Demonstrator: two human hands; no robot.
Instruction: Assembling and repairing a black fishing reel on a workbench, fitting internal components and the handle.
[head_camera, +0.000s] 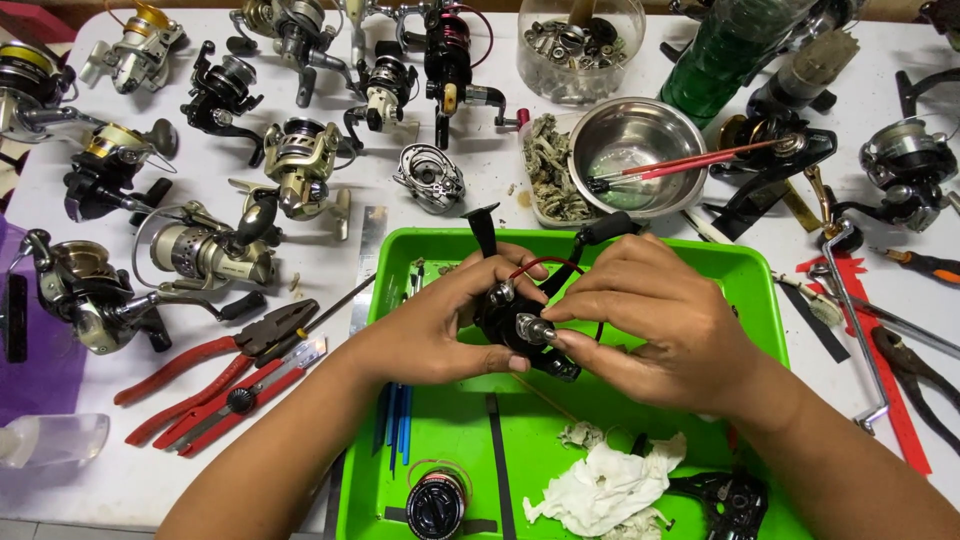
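A black fishing reel body (515, 320) with a red bail wire hangs over the green tray (748, 280). My left hand (440, 325) grips it from the left, thumb under it. My right hand (650, 325) holds it from the right, with thumb and forefinger pinched on a small silver part at the reel's front. The reel's black handle sticks up toward the tray's far rim.
In the tray lie a crumpled white tissue (605, 490), a black spool (435, 505) and a black side plate (725, 500). Red-handled pliers (210, 365) lie left of it. Several reels (205, 250) crowd the white table. A steel bowl (635, 150) with red-handled brushes stands behind.
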